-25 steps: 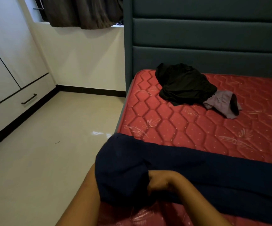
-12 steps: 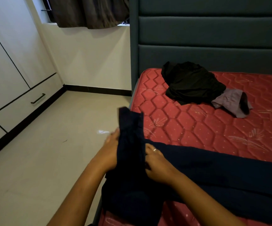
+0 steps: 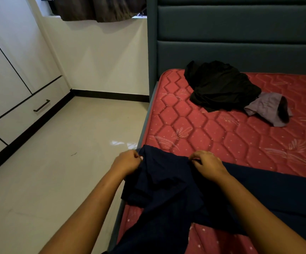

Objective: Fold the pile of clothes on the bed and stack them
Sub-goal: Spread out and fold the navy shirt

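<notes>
Dark navy fabric garment (image 3: pixel 166 191) at near left edge of red quilted mattress (image 3: pixel 221 140), partly hanging off the side, rest stretched right across the bed. Pinched at its top edge by left hand (image 3: pixel 126 162), fingers curled tight on the left corner. Same on right hand (image 3: pixel 208 165): fingertips closed on the edge further right. Crumpled black garment (image 3: pixel 220 85) and rumpled lilac-grey garment (image 3: pixel 265 109) touching each other, well apart, near teal padded headboard (image 3: pixel 240 52)
</notes>
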Tool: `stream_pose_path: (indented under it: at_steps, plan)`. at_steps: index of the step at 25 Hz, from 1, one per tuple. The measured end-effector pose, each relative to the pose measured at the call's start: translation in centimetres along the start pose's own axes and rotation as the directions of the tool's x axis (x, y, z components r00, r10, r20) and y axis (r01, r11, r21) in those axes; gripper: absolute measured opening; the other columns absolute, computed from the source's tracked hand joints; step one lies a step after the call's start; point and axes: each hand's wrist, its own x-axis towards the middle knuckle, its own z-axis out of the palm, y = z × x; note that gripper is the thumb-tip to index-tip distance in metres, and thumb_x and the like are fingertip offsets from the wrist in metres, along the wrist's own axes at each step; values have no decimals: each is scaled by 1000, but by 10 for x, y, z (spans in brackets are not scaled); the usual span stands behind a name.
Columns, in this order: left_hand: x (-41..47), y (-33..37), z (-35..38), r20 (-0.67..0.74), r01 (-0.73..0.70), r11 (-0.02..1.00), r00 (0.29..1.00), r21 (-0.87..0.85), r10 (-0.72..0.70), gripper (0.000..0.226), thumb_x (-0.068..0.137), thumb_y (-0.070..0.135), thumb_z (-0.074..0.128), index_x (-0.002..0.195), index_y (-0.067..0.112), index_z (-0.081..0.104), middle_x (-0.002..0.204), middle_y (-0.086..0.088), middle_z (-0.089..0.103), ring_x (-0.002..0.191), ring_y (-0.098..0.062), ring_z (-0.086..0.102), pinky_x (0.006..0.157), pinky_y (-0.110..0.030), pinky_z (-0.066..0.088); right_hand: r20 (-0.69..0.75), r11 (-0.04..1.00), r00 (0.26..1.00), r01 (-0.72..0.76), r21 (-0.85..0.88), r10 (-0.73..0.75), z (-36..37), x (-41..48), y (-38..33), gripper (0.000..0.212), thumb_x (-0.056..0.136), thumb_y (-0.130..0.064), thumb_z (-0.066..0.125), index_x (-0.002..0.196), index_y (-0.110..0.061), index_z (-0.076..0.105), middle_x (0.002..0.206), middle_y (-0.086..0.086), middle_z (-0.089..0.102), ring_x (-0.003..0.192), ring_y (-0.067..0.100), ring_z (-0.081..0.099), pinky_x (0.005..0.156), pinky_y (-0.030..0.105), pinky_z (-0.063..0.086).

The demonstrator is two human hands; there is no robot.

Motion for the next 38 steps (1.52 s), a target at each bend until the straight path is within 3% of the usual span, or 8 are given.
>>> stream_pose_path:
  at_steps: [3, 9, 15, 19, 22, 25, 29, 38]
  plan:
    - [32, 2, 30, 246, 297, 936, 937, -190, -248, 50, 83, 50, 67, 106, 5, 61, 100, -8, 63, 92, -26, 62, 81, -35, 53, -26, 999, 1000, -14, -40, 13, 8, 3, 5, 26, 94, -39, 53, 118, -32, 59, 126, -9, 58, 119, 18, 50, 101, 41, 39]
    - [71, 16, 47, -238, 2, 773, 951, -634, -197, 25, 91, 22, 61, 114, 13, 66, 111, -8, 68, 103, -27, 63, 96, -41, 49, -199, 991, 979, -76, -110, 53, 32, 2, 29, 35, 99, -46, 37, 120, -26, 56, 123, -7, 59, 117, 18, 52, 99, 39, 32]
    - [79, 12, 60, -317, 32, 982, 944, -189, -91, 32, 96, 12, 46, 127, 10, 53, 124, -15, 58, 109, -35, 55, 88, -38, 43, -427, 953, 903, -159, -258, 35, 53, 7, 57, 43, 90, -45, 29, 98, -23, 66, 98, -5, 67, 90, 21, 62, 88, 44, 34]
    - [48, 59, 80, -442, 38, 963, 893, 269, 88, 66, 92, 21, 55, 148, 14, 23, 150, -11, 25, 134, -31, 29, 103, -48, 34, -580, 951, 812, -127, -283, -64, 43, 0, 62, 34, 90, -34, 42, 110, -21, 65, 109, -3, 66, 94, 20, 63, 92, 42, 32]
    - [15, 106, 125, -63, -324, 854, 923, 408, 381, 56, 95, 35, 50, 146, 22, 32, 154, -6, 21, 141, -24, 19, 113, -50, 21, -658, 908, 742, -356, -220, 131, 25, -38, 120, 37, 87, -34, 46, 116, -18, 63, 115, 3, 64, 99, 27, 60, 87, 42, 33]
    - [-2, 134, 167, 127, -430, 807, 901, 405, 416, 54, 97, 41, 46, 147, 26, 31, 155, -4, 20, 144, -21, 15, 116, -51, 8, -661, 715, 475, -686, 134, 581, -5, -97, 197, 45, 87, -33, 49, 122, -6, 57, 126, 19, 55, 111, 43, 50, 92, 53, 35]
    - [-6, 167, 207, 169, -470, 780, 881, 413, 441, 52, 98, 45, 41, 146, 28, 32, 155, -3, 21, 144, -21, 14, 116, -53, 9, -323, 280, 122, -819, 501, 938, -61, -142, 261, 64, 92, -46, 55, 136, -3, 41, 141, 24, 41, 130, 45, 35, 107, 55, 24]
    - [27, 201, 246, 92, -362, 816, 928, 451, 361, 40, 100, 42, 38, 134, 21, 42, 138, -2, 39, 130, -22, 33, 109, -58, 26, -217, 245, 126, -655, 715, 968, -87, -131, 324, 27, 90, -37, 60, 113, -23, 65, 130, 11, 52, 122, 39, 45, 104, 51, 29]
